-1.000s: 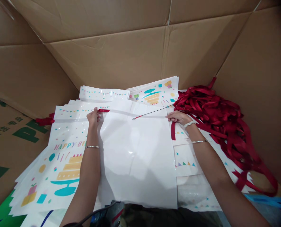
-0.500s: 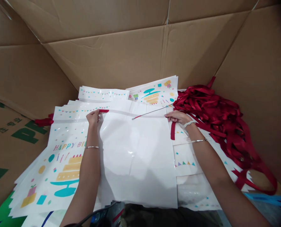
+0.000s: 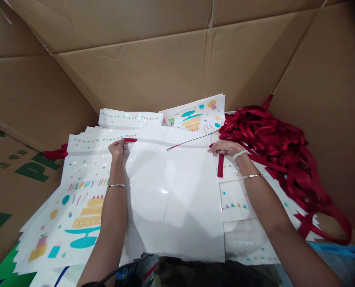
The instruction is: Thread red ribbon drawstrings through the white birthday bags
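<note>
A plain white plastic sheet or bag (image 3: 177,199) lies in front of me, with a folded band across its upper part. At its upper left, my left hand (image 3: 117,147) pinches a short piece of red ribbon (image 3: 131,140) that shows at the band's left end. My right hand (image 3: 225,148) is closed on ribbon at the band's right edge, and a red tail (image 3: 220,165) hangs below the fingers. Across the band rests a thin wire (image 3: 192,140) with a looped, partly red end; neither hand touches it.
Printed birthday bags (image 3: 84,215) are fanned out at the left. More printed bags (image 3: 192,119) lie behind. A tangled heap of red ribbon (image 3: 264,131) sits at the right. Cardboard walls (image 3: 135,75) rise at the back and both sides.
The hanging red tail has swung slightly right under my right hand. My left hand has moved a touch left with its ribbon. The sheet and wire stay put.
</note>
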`<state>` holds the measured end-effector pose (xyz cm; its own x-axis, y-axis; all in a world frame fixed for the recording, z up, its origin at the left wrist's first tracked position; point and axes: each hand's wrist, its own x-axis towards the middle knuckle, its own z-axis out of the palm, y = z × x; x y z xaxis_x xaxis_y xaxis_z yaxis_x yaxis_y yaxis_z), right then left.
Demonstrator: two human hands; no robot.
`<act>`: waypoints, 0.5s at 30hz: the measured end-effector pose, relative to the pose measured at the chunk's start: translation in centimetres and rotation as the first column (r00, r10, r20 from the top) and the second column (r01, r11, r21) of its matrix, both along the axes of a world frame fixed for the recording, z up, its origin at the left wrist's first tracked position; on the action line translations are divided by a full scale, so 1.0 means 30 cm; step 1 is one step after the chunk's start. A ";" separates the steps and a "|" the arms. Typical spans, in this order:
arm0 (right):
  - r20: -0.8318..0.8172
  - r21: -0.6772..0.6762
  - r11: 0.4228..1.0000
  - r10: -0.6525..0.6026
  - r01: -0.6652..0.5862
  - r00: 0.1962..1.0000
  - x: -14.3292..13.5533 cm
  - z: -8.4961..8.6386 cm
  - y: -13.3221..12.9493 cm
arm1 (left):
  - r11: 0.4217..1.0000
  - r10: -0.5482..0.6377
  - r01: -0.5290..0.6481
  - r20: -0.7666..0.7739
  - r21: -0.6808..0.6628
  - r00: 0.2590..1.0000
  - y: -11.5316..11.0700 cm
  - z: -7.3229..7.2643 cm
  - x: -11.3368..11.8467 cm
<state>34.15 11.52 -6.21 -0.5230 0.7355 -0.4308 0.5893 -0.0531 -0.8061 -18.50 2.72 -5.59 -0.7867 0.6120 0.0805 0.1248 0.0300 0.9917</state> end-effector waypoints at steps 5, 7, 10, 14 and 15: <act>-0.034 -0.075 0.997 -0.024 0.021 0.999 0.004 -0.001 0.002 | 0.999 0.002 -0.001 -0.016 0.032 1.000 0.009 -0.019 -0.015; -0.037 -0.072 0.997 -0.025 0.022 0.999 0.004 0.002 0.000 | 0.999 0.004 -0.003 -0.015 0.039 1.000 0.010 -0.029 -0.024; -0.040 -0.082 0.996 -0.023 0.020 0.999 0.004 0.004 -0.002 | 0.999 0.012 -0.011 -0.020 0.046 1.000 0.008 -0.041 -0.032; -0.067 -0.087 0.996 -0.036 0.030 0.997 0.003 0.003 -0.004 | 0.996 0.015 -0.015 0.007 0.086 1.000 0.004 -0.044 -0.030; -0.075 -0.089 0.995 -0.044 0.037 0.996 0.002 0.003 -0.006 | 0.996 0.018 -0.019 0.013 0.092 1.000 0.005 -0.044 -0.029</act>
